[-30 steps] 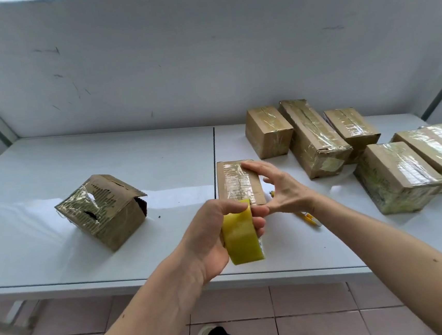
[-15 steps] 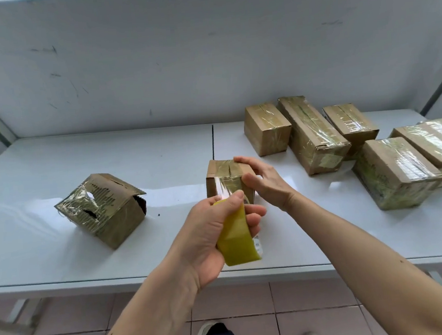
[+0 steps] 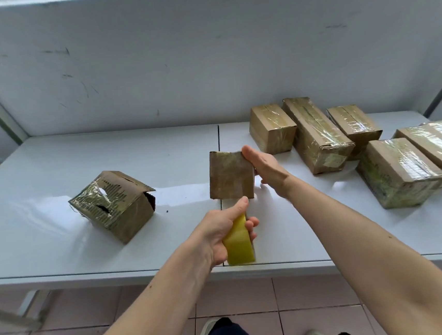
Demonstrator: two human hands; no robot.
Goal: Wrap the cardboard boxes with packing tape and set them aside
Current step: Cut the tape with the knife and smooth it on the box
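Note:
A small cardboard box (image 3: 230, 176) stands on end at the middle of the white table (image 3: 54, 183), one broad face towards me. My right hand (image 3: 264, 167) holds its right side, thumb over the top corner, fingers hidden behind the box. My left hand (image 3: 224, 227) grips a yellow roll of packing tape (image 3: 238, 242) just in front of the box, near the table's front edge. A clear strip of tape seems to run from the roll up to the box's lower edge.
A torn, tape-wrapped box (image 3: 114, 206) lies tilted at the left. Several wrapped boxes (image 3: 316, 133) crowd the back right, the nearest one (image 3: 398, 171) at the right edge. A grey wall rises behind the table. Tiled floor and my shoes show below.
The small box went from lying flat to standing on end, tipped up by my right hand. My left hand drew the tape roll back towards me and lower.

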